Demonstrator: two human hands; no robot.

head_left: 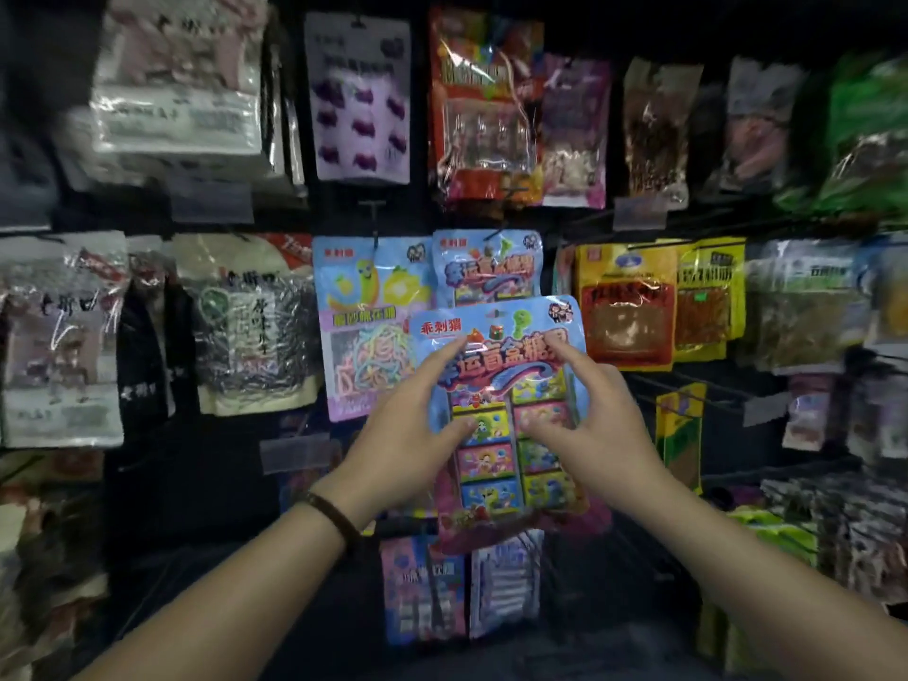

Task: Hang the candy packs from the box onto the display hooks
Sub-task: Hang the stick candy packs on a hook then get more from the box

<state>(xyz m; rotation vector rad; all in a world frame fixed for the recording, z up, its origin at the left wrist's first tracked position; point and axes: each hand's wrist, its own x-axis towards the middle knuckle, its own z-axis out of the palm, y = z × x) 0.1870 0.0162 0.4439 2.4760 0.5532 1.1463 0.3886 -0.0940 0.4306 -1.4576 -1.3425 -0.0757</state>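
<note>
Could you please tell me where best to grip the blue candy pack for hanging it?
Probably the candy pack's two side edges around mid-height, left hand and right hand each coming from its own side: it is flat and upright, and this leaves its top edge clear for the hook.

The candy pack [506, 376] is light blue with red and blue lettering and a grid of green, pink, yellow and blue panels. The hanging pack [484, 267] behind it matches. The fruit pack [368, 326] is pale blue with yellow cartoons and pastel strands. The yellow packs [626, 302] show red-brown contents.
</note>
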